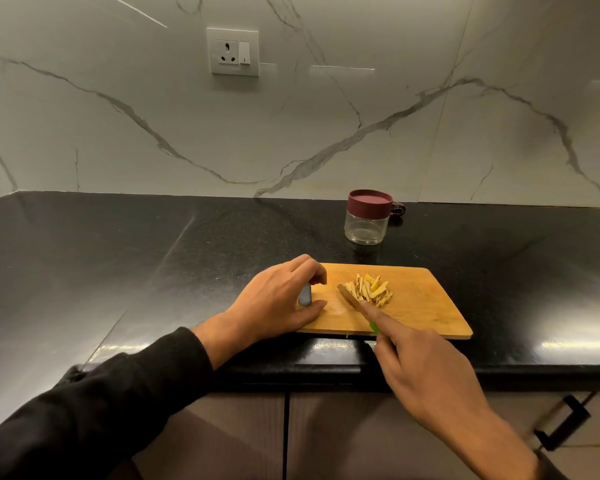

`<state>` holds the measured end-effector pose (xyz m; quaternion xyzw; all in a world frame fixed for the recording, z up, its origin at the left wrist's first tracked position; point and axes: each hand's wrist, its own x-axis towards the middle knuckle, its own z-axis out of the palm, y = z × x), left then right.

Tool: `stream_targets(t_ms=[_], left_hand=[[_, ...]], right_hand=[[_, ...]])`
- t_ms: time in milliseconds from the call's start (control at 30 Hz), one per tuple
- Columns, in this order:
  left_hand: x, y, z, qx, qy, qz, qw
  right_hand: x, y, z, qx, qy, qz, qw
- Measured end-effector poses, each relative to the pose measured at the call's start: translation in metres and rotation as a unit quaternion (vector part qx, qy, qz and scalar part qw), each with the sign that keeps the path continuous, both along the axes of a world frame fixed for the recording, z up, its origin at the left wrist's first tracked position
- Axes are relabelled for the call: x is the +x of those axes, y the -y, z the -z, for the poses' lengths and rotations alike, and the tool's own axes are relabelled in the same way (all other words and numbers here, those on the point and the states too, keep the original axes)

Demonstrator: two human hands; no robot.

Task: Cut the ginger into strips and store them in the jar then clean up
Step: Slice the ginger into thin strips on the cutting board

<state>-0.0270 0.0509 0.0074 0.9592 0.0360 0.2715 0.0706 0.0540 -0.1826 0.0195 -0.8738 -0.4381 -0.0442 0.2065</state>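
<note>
Polished black stone counter [153,244], veined marble wall behind. Left hand [278,301] curls over wooden board [420,306] edge; right hand [426,368] grips knife [352,299] beside pale ginger strips [371,289]. Lidded glass jar [368,218] stands farther back.

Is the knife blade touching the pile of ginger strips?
Touching. The head view shows the knife blade, held by the right hand, lying flat against the left edge of the ginger strips on the cutting board.

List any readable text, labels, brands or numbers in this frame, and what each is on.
None readable.
Wall socket: no visible lettering; a small mark on its switch is too small to read.
Jar: plain maroon lid, clear body, no label seen.
Cutting board, knife: no markings visible.
</note>
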Motion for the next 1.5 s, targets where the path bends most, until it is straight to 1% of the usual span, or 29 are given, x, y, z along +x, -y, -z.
stream_targets(t_ms=[233, 367, 467, 600, 733, 900, 1067, 1200, 1333, 1500], left_hand=[[-0.001, 0.001, -0.001, -0.001, -0.004, 0.002, 1.000], [-0.001, 0.001, -0.002, -0.003, -0.009, -0.001, 1.000], [-0.001, 0.001, -0.002, -0.003, -0.011, -0.003, 1.000], [-0.001, 0.001, -0.002, -0.005, -0.010, -0.002, 1.000], [0.000, 0.000, -0.002, -0.006, -0.011, -0.001, 1.000], [0.000, 0.000, -0.002, -0.006, -0.012, -0.001, 1.000], [0.000, -0.001, 0.000, -0.004, -0.010, 0.000, 1.000], [0.000, -0.001, -0.001, -0.005, -0.015, 0.001, 1.000], [0.001, -0.002, 0.000, -0.002, -0.012, -0.001, 1.000], [0.002, -0.003, 0.002, 0.007, -0.009, -0.004, 1.000]], right_hand=[[0.001, 0.002, -0.006, -0.008, -0.009, 0.002, 1.000], [0.014, 0.002, -0.011, 0.009, -0.015, 0.033, 0.999], [0.030, 0.004, -0.010, 0.012, -0.002, 0.067, 0.998], [0.043, 0.008, -0.010, -0.012, 0.007, 0.108, 0.994], [0.046, 0.006, -0.009, -0.034, 0.002, 0.099, 0.994], [0.041, 0.002, -0.005, -0.025, -0.010, 0.066, 0.997], [0.043, 0.006, -0.005, -0.016, 0.013, 0.095, 0.995], [0.043, 0.007, -0.004, -0.025, 0.007, 0.065, 0.998], [0.041, 0.008, 0.000, -0.003, 0.032, 0.059, 0.998], [0.043, 0.010, 0.003, 0.023, 0.038, 0.041, 0.998]])
